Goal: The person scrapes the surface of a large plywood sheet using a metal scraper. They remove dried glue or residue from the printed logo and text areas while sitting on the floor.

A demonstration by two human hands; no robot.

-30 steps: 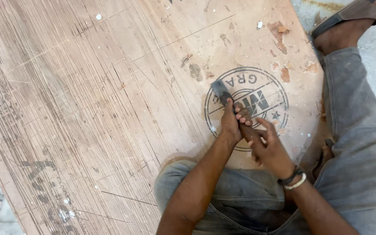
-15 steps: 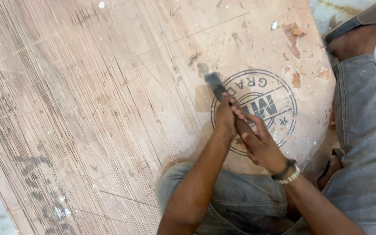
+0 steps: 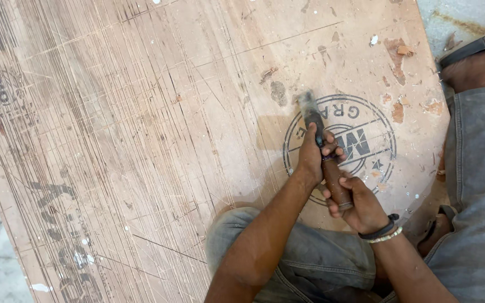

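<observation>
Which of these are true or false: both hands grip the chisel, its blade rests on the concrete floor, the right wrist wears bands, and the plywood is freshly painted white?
1. Both hands grip the chisel. True: the left hand holds near the blade, the right hand holds the handle end.
2. The blade rests on the concrete floor. False: it is on the plywood sheet, by a round stamp.
3. The right wrist wears bands. True: wristbands show there.
4. The plywood is freshly painted white. False: it is bare, scratched brown wood.
</observation>
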